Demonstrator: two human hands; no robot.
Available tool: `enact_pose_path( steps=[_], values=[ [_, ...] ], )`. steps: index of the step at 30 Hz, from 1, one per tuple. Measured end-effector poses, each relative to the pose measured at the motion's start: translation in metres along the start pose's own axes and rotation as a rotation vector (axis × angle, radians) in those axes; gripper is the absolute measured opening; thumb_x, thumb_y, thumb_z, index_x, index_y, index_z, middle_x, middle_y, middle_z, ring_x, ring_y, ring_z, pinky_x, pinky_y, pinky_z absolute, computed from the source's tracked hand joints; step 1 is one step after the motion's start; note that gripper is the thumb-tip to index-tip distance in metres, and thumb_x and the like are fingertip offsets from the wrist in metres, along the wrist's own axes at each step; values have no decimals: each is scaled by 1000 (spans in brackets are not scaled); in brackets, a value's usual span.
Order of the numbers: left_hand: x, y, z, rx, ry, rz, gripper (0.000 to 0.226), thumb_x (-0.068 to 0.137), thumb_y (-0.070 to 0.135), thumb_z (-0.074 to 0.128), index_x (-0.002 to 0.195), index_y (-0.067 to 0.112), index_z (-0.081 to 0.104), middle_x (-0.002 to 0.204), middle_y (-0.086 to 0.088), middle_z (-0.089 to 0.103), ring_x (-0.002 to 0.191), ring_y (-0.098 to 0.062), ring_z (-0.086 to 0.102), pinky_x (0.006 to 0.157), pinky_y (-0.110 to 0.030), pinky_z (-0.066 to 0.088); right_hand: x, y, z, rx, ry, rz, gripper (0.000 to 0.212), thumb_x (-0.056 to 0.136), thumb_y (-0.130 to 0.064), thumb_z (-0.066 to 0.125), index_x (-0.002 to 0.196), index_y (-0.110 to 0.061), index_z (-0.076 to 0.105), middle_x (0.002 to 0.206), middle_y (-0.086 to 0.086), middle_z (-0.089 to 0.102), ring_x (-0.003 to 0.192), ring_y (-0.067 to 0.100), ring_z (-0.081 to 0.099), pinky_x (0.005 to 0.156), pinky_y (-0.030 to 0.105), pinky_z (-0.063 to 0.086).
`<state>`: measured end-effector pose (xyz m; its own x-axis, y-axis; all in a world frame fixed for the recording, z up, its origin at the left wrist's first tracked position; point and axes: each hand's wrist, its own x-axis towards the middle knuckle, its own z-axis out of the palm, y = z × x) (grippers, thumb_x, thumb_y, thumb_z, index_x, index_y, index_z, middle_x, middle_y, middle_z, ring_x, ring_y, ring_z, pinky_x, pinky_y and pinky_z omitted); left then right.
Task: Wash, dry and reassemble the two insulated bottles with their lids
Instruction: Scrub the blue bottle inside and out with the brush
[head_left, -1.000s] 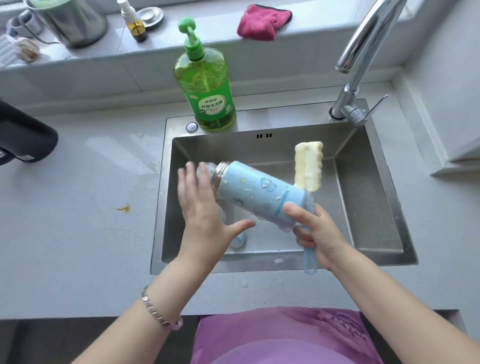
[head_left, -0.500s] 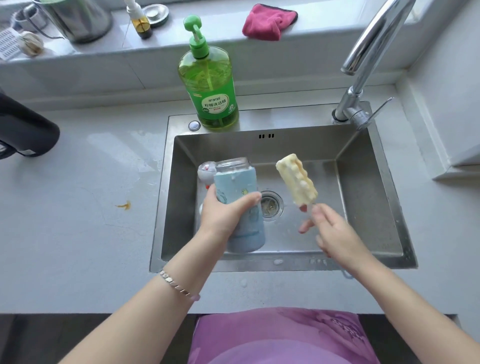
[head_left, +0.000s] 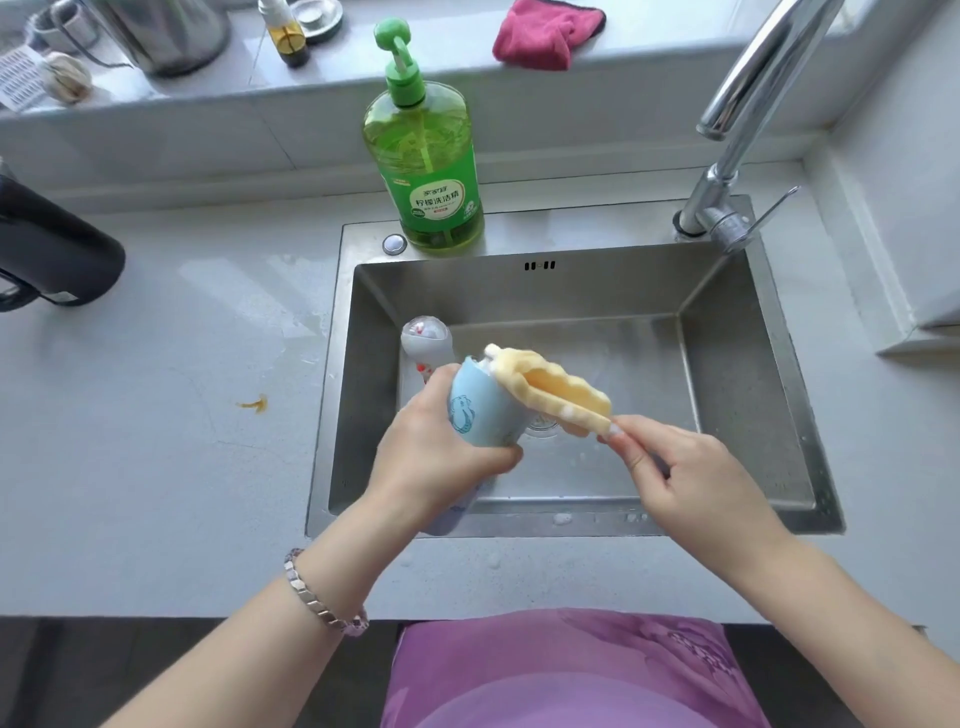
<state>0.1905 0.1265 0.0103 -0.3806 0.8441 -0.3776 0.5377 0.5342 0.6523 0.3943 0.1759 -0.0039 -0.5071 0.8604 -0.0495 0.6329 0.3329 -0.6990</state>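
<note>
My left hand (head_left: 436, 447) grips the light blue insulated bottle (head_left: 480, 410) over the sink, its mouth tilted up and to the right. My right hand (head_left: 680, 478) pinches the handle of a yellow sponge brush (head_left: 550, 392), whose foamy tip sits at the bottle's mouth. A second, grey-white bottle (head_left: 427, 340) with red marks lies in the sink (head_left: 753, 395) behind my left hand, partly hidden. A dark bottle (head_left: 52, 249) lies on the counter at the far left.
A green dish soap pump bottle (head_left: 426, 171) stands on the sink's back rim. The chrome faucet (head_left: 737, 130) rises at the back right. A pink cloth (head_left: 540, 31), a metal pot and small items sit on the window ledge. Foam dots the sink's front rim.
The bottle passed from my right hand to my left hand and turned mouth-up. My right hand brought the sponge brush left, so its tip now meets the bottle's mouth.
</note>
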Motion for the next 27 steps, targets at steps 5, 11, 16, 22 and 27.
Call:
enact_pose_path(
  steps=[5, 11, 16, 22, 27],
  values=[
    [-6, -4, 5, 203, 20, 114, 62, 58, 39, 76, 111, 41, 44, 91, 12, 54, 86, -13, 56, 72, -34, 50, -2, -8, -2, -67, -22, 47, 29, 95, -37, 40, 93, -24, 66, 48, -14, 41, 53, 9, 43, 44, 23, 26],
    [-4, -6, 3, 430, 139, 290, 77, 59, 34, 76, 128, 32, 44, 99, 6, 55, 90, -19, 55, 68, -29, 42, -5, -15, -6, -56, -80, 125, 21, 94, -32, 46, 88, -24, 64, 52, -20, 49, 44, 12, 36, 44, 25, 23],
    [4, -27, 1, 546, 299, 447, 82, 36, 25, 82, 114, 17, 59, 86, -1, 62, 67, -25, 60, 52, -29, 44, -6, -13, -18, -27, -210, 196, 26, 91, -38, 48, 77, -23, 64, 45, -6, 43, 44, 14, 34, 47, 28, 24],
    [5, -38, 8, 619, 317, 625, 80, 43, 25, 77, 119, 19, 55, 94, -5, 65, 75, -28, 61, 63, -31, 47, 8, -10, -22, -18, -233, 308, 27, 90, -39, 49, 71, -28, 66, 45, -2, 44, 46, 16, 37, 51, 29, 30],
    [3, -37, 4, 542, 357, 660, 70, 51, 29, 68, 119, 23, 50, 101, -4, 64, 86, -27, 62, 73, -31, 46, 10, -7, -26, 64, -249, 318, 29, 89, -41, 50, 68, -29, 65, 72, 10, 67, 65, 34, 55, 59, 31, 38]
  ],
)
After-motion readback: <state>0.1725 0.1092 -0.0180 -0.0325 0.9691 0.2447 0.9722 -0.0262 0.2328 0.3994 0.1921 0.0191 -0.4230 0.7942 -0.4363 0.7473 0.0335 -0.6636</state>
